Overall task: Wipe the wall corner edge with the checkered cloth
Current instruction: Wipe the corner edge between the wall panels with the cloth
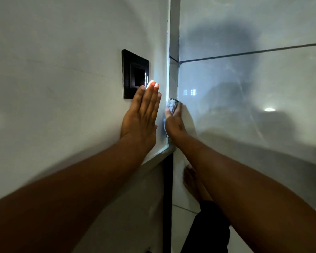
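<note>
The wall corner edge (169, 73) runs vertically through the middle of the view, between a white wall on the left and glossy tiles on the right. My right hand (174, 123) presses a bunched checkered cloth (171, 105) against that edge, with only a small pale part of the cloth showing above my fingers. My left hand (142, 114) lies flat on the white wall just left of the corner, fingers straight and together, holding nothing.
A black wall switch plate (134, 73) sits on the white wall right above my left fingertips. The glossy tiled wall (254, 88) has a dark grout line across it. A ledge (159, 156) juts out below my hands. My foot (190, 179) stands on the floor tiles beneath.
</note>
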